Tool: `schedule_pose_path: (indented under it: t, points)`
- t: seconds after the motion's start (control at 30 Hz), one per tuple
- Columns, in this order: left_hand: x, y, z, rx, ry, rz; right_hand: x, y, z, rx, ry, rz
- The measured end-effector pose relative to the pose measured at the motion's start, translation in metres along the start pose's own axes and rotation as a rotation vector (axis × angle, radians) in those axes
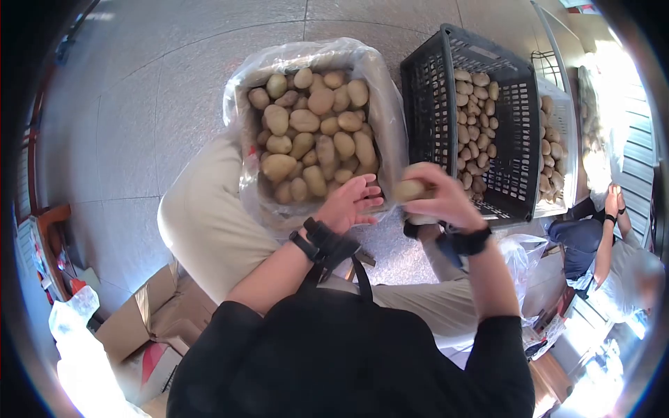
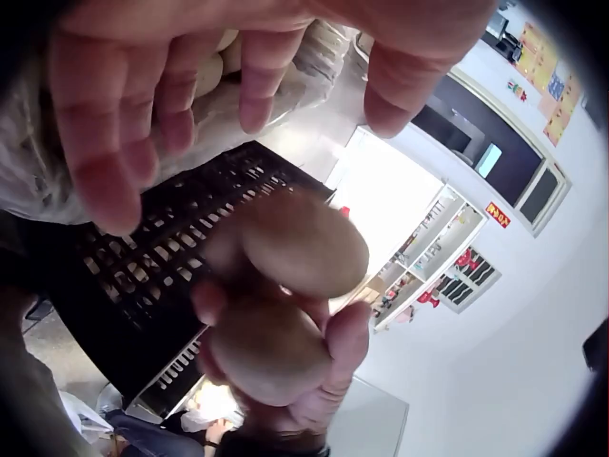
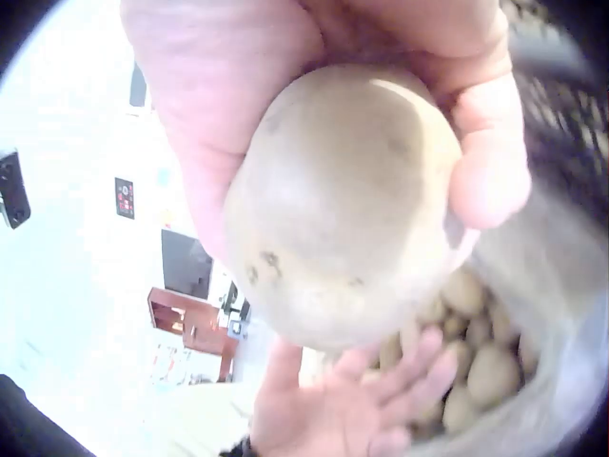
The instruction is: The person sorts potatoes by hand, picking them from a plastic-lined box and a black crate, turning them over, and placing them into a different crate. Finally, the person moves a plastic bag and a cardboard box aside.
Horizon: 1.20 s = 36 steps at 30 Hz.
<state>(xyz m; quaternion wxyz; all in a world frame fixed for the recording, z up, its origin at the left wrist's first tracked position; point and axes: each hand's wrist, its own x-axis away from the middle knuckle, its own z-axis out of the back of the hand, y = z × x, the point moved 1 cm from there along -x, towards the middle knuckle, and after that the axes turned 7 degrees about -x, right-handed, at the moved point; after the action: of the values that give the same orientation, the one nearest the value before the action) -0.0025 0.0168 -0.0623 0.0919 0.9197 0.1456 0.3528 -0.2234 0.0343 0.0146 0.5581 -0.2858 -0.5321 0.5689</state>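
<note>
My right hand (image 1: 451, 202) grips two potatoes, both plain in the left wrist view: one potato (image 2: 309, 248) above, another potato (image 2: 269, 352) below it. A large pale potato (image 3: 343, 205) fills the right wrist view, with fingers and thumb around its sides. This hand is between the plastic-lined container (image 1: 385, 90) and the black slatted crate (image 1: 426, 104). My left hand (image 1: 348, 203) is palm up with spread fingers, nothing in it, over the container's near right edge. Many potatoes (image 1: 304, 120) fill that container; smaller potatoes (image 1: 475, 125) lie in the crate.
Right of the crate stands a white bin (image 1: 573, 139) with more potatoes. Another person (image 1: 603, 237) sits at the far right. An open cardboard box (image 1: 150, 306) is at the lower left. Clear plastic bags (image 1: 519, 261) lie beside my right arm.
</note>
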Motion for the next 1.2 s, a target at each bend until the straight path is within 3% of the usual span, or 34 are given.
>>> schedule_pose_path:
  t: [0.07,0.13,0.23,0.33,0.37,0.47,0.5,0.57,0.63,0.7,0.77,0.83,0.93,0.97,1.07,1.2]
  points:
    - [0.007,-0.001,0.011,-0.025,0.044,-0.041,-0.008,0.01,-0.055,-0.465,-0.083,-0.28]
    - [0.003,-0.009,0.05,-0.172,0.197,-0.114,-0.017,0.035,-0.091,-0.756,0.009,-0.427]
    - [0.003,-0.005,0.098,-0.05,0.454,-0.098,-0.044,0.068,-0.126,-0.758,0.179,-0.309]
    - [0.018,0.009,0.099,0.034,0.561,-0.195,-0.058,0.089,-0.148,-0.272,0.331,-0.101]
    - [0.021,0.011,0.101,0.054,0.586,-0.191,-0.056,0.092,-0.145,-0.263,0.347,-0.1]
    - [0.028,0.009,0.109,0.129,0.541,-0.198,-0.044,0.051,-0.123,-0.854,0.443,-0.625]
    - [0.028,0.008,0.109,0.115,0.533,-0.171,-0.044,0.049,-0.116,-0.939,0.422,-0.651]
    - [0.025,0.011,0.107,0.092,0.51,-0.137,-0.078,0.1,-0.107,-0.81,0.366,-0.378]
    - [0.027,0.012,0.099,0.077,0.535,-0.168,-0.099,0.038,-0.105,-1.217,0.4,-0.547]
    - [0.028,0.016,0.096,0.073,0.523,-0.177,-0.151,0.11,-0.09,-0.44,0.395,-0.051]
    - [0.024,0.016,0.104,0.095,0.48,-0.177,-0.167,0.11,-0.083,0.014,0.317,0.145]
    - [0.024,0.019,0.103,0.118,0.466,-0.195,-0.153,0.036,-0.086,0.132,0.203,0.056]
    - [0.03,0.025,0.093,0.14,0.465,-0.258,-0.142,0.027,-0.11,-0.547,0.649,-0.22]
    - [0.03,0.027,0.093,0.142,0.45,-0.285,-0.129,0.033,-0.113,-0.37,0.637,-0.155]
    - [0.028,0.033,0.099,0.212,0.42,-0.375,-0.07,0.052,-0.128,-0.205,0.611,-0.152]
    - [0.013,0.064,0.122,0.294,0.337,-0.542,-0.011,0.081,-0.158,-0.315,0.615,-0.186]
